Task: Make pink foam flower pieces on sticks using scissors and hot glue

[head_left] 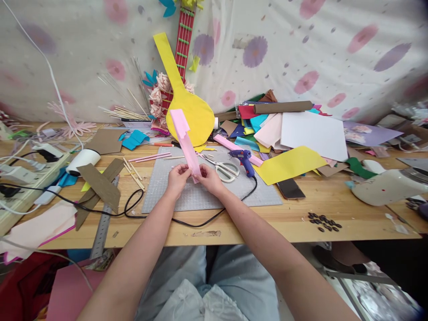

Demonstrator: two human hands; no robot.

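Both hands grip the near end of a pink strip (187, 145), which looks like paper or felt and rises away from me, its far end folded over. My left hand (178, 180) pinches its left edge, while my right hand (209, 179) pinches the right edge close beside it. Below them lies a grey cutting mat (197, 203). White-handled scissors (227, 171) rest just beyond my right hand, and a blue glue gun (243, 160) lies to their right. Behind the strip leans a yellow banjo-shaped cutout (197, 116).
A black cord (200, 225) loops across the mat's front. To the right are a yellow sheet (289, 165), a phone (290, 188), dark oval pieces (324, 221) and a white sheet (312, 133). Brown strips (103, 185), a metal ruler (100, 234) and a power strip (31, 187) occupy the left.
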